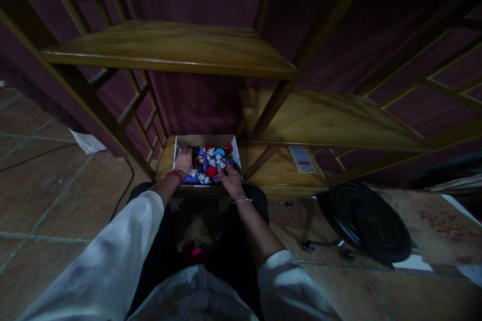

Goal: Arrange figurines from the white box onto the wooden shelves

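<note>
Small blue-and-white figures (212,159) are being held, with a round red piece (211,172) among them, in an open white box (205,139); box is being supported by a low wooden shelf (165,160). Left hand (184,161) is being held palm-down at box's left side, fingers loosely extended; grip can't be told. Right hand (232,182) is being held at right front, fingers partly curled beside figures; whether one is being pinched can't be told.

Trinkets (211,159) are showing blue, white and red, a box (237,150) white, a bracelet (174,174) red, and a shelf (169,46) yellow-brown.
</note>
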### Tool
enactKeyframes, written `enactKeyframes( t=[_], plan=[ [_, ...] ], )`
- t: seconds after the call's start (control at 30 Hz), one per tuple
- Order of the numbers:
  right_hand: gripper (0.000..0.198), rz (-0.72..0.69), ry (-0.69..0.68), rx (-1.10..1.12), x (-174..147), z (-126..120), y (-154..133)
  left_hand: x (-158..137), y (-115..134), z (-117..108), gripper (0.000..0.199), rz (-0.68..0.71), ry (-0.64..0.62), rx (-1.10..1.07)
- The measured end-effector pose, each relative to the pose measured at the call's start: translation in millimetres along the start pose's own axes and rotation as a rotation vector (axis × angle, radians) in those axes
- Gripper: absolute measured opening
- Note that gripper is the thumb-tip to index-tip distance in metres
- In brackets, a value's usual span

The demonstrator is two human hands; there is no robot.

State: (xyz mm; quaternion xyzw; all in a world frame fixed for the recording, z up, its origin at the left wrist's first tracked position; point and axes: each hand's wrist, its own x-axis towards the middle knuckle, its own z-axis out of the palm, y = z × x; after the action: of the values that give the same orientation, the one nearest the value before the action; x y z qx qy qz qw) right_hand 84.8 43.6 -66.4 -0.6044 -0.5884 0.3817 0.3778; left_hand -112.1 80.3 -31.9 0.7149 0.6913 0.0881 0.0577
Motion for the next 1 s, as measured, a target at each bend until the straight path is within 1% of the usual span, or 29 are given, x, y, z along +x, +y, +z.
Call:
enactKeyframes(
  t=[0.1,0.27,0.37,0.53,0.6,0.7,0.8,1.0],
  plan=[
    [0.021,0.042,0.01,-0.011,-2,-2,-5,-2,1,-5,0.043,0.035,-0.003,0.026],
    [0.018,0.048,0.005,-0.03,-2,-2,-8,-12,1,-10,0.042,0.076,0.018,0.073],
    [0.015,0.057,-0.006,-0.029,-1,-2,-6,-20,2,-10,0.038,0.088,0.062,0.096],
    [0.013,0.069,-0.003,0.017,0,-1,-5,-31,6,-7,0.033,0.071,0.122,0.046],
    [0.013,0.075,0.004,0.062,0,-1,-5,-34,7,-7,0.032,0.088,0.129,0.015],
    [0.012,0.079,-0.009,0.094,-1,-1,-7,-40,7,-7,0.031,0.184,0.112,-0.018],
    [0.013,0.063,-0.005,0.038,-1,-2,-7,-50,6,-9,0.031,0.287,0.076,-0.037],
    [0.014,0.031,-0.008,-0.044,1,-2,-3,-68,12,-14,0.03,0.443,-0.01,-0.09]
  ],
)
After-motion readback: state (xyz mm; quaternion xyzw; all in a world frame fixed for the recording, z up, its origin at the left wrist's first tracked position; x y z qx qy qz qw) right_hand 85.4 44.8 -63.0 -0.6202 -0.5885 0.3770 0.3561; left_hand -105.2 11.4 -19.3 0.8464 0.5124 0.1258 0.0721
